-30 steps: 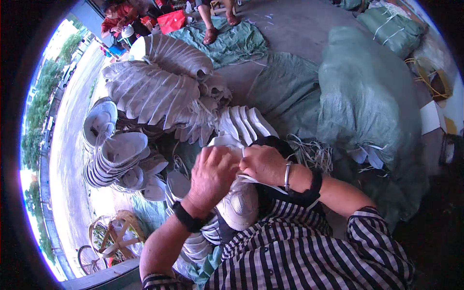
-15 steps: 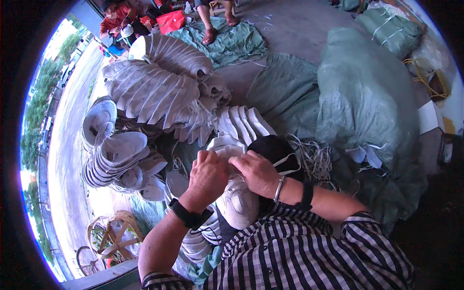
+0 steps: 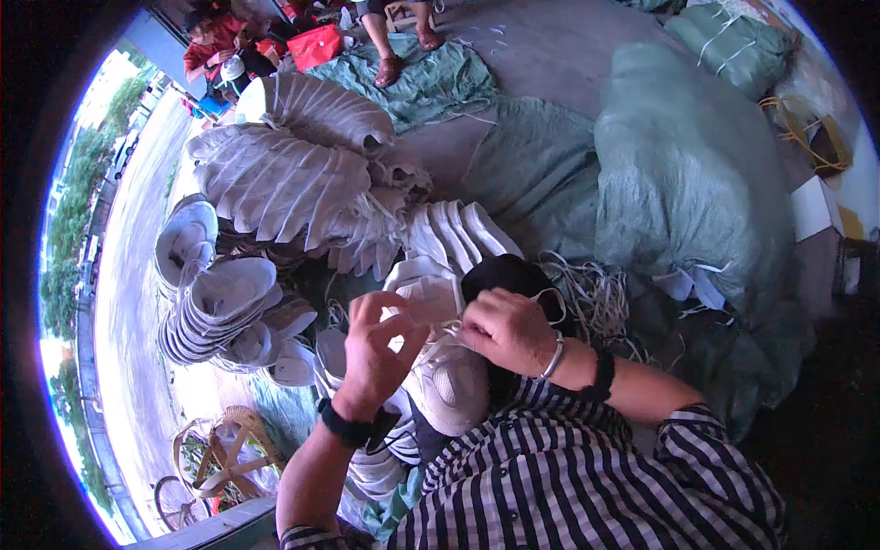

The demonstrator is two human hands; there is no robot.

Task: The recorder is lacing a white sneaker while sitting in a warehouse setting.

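A white shoe upper (image 3: 451,385) rests in my lap, its rounded toe toward me. Just over its opening, my right hand (image 3: 509,330) pinches a thin white shoelace (image 3: 446,329) by the lacing edge. To the left, my left hand (image 3: 378,348) is raised slightly off the upper, thumb and forefinger meeting in a ring; whatever lies between those fingertips is too small to make out. Another white shoe upper (image 3: 423,280) lies just beyond my hands. A loose bundle of white laces (image 3: 591,298) lies to the right of my dark-clothed knee (image 3: 504,270).
Long nested rows of white uppers (image 3: 284,174) fill the floor ahead, with a stacked pile (image 3: 220,307) at left. A large green sack (image 3: 692,174) stands at right. A woven basket (image 3: 225,454) sits lower left. Another person (image 3: 215,50) works at the far left.
My left hand has moved down and away from my right, its fingers opening into a ring. My right hand has shifted slightly right and down. The view has tilted a little.
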